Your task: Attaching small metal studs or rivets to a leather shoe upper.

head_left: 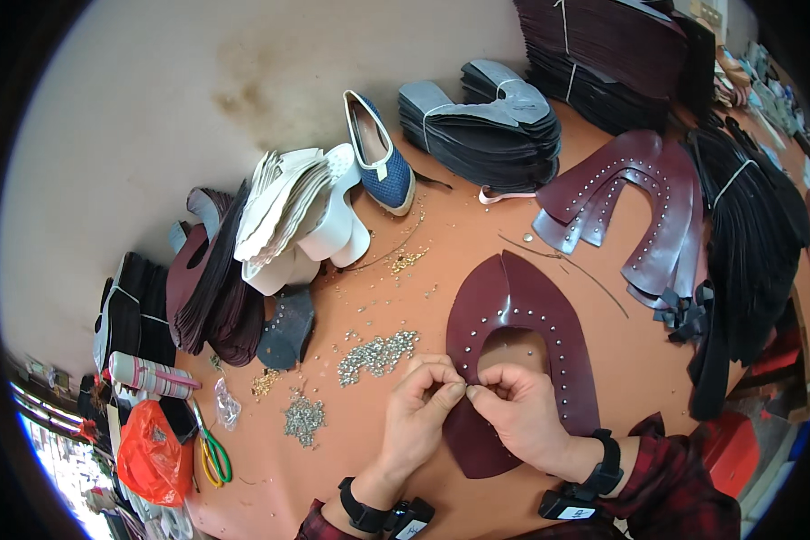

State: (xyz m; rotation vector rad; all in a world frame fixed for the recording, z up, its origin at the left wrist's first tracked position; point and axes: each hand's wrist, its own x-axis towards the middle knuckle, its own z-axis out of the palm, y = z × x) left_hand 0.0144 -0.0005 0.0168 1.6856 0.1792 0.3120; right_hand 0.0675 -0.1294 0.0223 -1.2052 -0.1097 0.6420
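Note:
A burgundy leather shoe upper (571,360), arched and with a row of silver studs around its opening, lies before me on the table. Over its left leg, my left hand (423,405) and my right hand (524,414) meet fingertip to fingertip. Both are closed in a pinch at the inner edge of the leather. Whatever sits between the fingertips is too small and covered to make out. Loose silver studs (378,357) are heaped left of my left hand, with a second heap of small silver pieces (304,419) nearer to me.
Studded uppers (648,193) lie at the right, beside tied black leather pieces (751,216). Further back stand a grey-black bundle (481,135) and a blue shoe (382,171). At left are white sheets (279,202), green-and-yellow-handled scissors (211,457) and a red plastic bag (153,454).

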